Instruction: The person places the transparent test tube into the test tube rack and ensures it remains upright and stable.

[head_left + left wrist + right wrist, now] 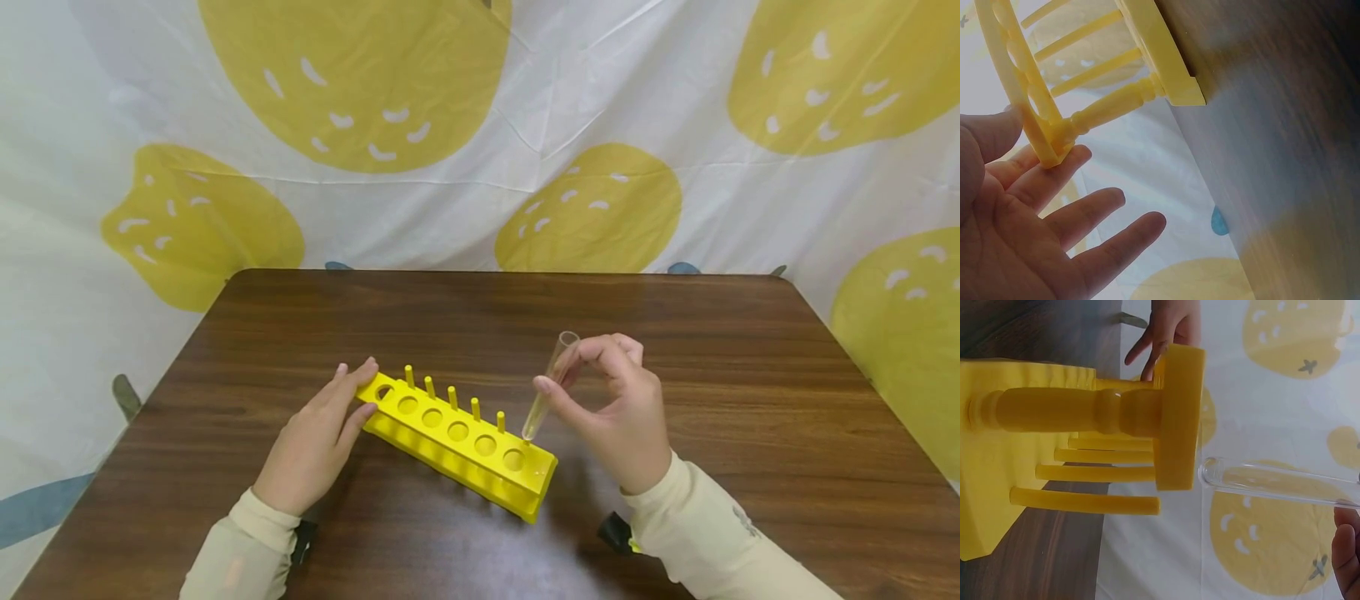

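Note:
A yellow plastic test tube rack [446, 426] stands slantwise on the table, with a row of round holes and a row of upright pegs behind them. At its left end my left hand [309, 454] holds the top plate between thumb and index finger; in the left wrist view the other fingers [1119, 250] are spread. My right hand [622, 408] pinches a clear glass test tube [551, 387] by its upper part, tilted with its open mouth up. The tube's rounded bottom [1211, 472] is close over the rack's right end, near the last peg.
The dark wood-grain table [720, 375] has rounded far corners. Behind it hangs a white cloth [420, 221] printed with large yellow lemons. A black wrist device [617, 532] shows below the right sleeve [712, 517].

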Motion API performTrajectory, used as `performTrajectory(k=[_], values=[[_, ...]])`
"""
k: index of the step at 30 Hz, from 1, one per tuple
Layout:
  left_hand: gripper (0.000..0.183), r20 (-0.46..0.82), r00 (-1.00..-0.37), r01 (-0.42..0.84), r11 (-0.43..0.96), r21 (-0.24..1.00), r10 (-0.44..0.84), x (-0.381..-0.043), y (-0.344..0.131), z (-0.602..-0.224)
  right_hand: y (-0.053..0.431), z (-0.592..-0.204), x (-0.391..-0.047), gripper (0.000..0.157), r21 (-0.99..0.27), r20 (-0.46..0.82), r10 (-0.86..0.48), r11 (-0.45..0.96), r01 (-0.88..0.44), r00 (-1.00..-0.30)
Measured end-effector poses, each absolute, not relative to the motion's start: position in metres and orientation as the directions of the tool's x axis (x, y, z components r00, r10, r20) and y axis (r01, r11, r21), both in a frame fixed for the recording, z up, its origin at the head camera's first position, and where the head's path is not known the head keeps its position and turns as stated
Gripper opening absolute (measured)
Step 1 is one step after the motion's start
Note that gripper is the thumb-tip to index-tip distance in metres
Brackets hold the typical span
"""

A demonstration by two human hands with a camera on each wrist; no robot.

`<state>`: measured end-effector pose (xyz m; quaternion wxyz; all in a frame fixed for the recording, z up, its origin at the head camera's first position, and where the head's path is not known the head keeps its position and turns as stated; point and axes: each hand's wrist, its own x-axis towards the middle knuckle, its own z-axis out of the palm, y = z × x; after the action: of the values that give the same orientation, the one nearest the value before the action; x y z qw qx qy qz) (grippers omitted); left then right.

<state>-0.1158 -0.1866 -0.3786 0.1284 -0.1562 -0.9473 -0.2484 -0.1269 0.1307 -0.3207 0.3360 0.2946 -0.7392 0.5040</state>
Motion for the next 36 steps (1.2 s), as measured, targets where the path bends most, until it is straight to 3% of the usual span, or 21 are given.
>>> performTrajectory(k=[20, 25, 36], values=[[0.057, 0.315, -0.92, 0.357, 0.828, 0.433, 0.232, -0.116, -0.186, -0.38, 0.124, -0.326, -0.124, 0.023, -0.527, 0.806, -0.167, 0.238, -0.816, -0.568], [0.058, 0.313, -0.922, 0.353, 0.83, 0.431, 0.23, -0.116, -0.186, -0.379, 0.123, -0.328, -0.123, 0.029, -0.512, 0.809, -0.189, 0.241, -0.825, -0.557], [0.057, 0.303, -0.925, 0.348, 0.831, 0.433, 0.229, -0.115, -0.186, -0.377, 0.122, -0.337, -0.124, 0.027, -0.5, 0.796, -0.255, 0.233, -0.834, -0.549]])
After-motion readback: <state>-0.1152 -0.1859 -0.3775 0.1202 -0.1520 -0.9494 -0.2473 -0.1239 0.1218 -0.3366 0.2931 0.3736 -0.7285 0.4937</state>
